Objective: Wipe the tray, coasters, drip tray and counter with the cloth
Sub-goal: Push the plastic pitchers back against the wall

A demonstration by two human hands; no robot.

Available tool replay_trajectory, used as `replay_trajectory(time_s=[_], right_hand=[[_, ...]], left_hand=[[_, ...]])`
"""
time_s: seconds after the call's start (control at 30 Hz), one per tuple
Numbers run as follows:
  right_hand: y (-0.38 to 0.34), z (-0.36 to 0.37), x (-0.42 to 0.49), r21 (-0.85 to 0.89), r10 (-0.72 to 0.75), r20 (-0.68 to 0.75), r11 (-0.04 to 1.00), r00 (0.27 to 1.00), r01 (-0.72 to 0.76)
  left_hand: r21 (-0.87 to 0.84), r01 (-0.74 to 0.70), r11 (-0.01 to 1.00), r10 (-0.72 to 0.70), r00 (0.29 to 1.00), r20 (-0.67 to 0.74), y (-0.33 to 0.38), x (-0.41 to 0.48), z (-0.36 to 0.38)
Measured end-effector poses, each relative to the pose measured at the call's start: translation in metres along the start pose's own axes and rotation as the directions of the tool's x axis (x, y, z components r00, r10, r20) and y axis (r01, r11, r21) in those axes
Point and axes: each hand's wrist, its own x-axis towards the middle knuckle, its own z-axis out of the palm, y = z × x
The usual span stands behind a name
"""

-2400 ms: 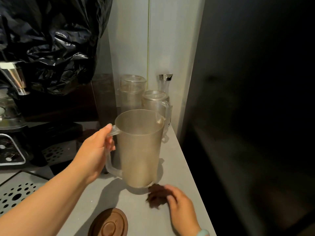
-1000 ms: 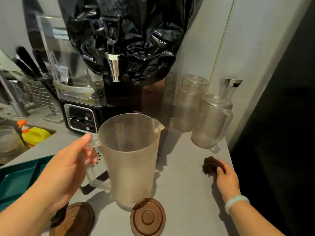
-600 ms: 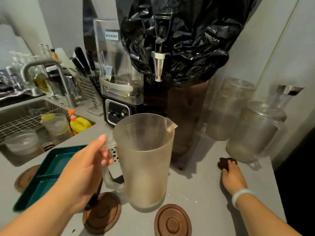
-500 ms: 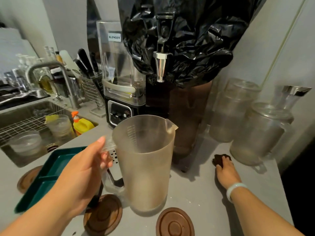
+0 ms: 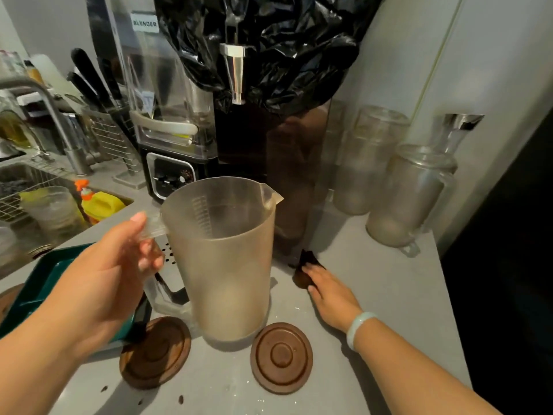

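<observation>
Spreading across the whole lower view, the grey counter is what is being wiped at this moment, judging by where the cloth sits. At its back stands a drinks machine draped in black plastic, with a blender to its left. Nearer, a frosted jug is held by its handle in the left hand, fingers closed round it; whether its base rests on the counter or hangs just above cannot be told. A teal tray lies at the left edge. Two round wooden coasters lie on the counter in front of the jug, one on each side. The right hand lies flat, fingers pressing a small dark cloth onto the counter beside the machine's foot. Next, probably, the cloth must sweep towards the crumbs and droplets near the coasters, with the jug kept clear.
</observation>
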Motion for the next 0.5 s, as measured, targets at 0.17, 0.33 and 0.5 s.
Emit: replay_trajectory(time_s=[0.17,0.33,0.5], right_hand=[[-0.023,0.011,-0.062,0.108,-0.069,0.004,0.992,0.998,0.068],[-0.025,0.004,-0.093,0.635,0.262,-0.101,0.759,0.96,-0.141],[0.032,-0.032,-0.091,0.681,0.639,-0.461,0.7,0.616,-0.217]], left_hand=[[-0.011,-0.012,1.0,0.012,0.999,0.04,0.003,0.001,0.002],[0.023,0.0,1.0,-0.001,0.999,0.05,0.006,0.009,0.004],[0.115,0.027,0.993,-0.042,0.99,0.133,0.004,0.024,-0.011]])
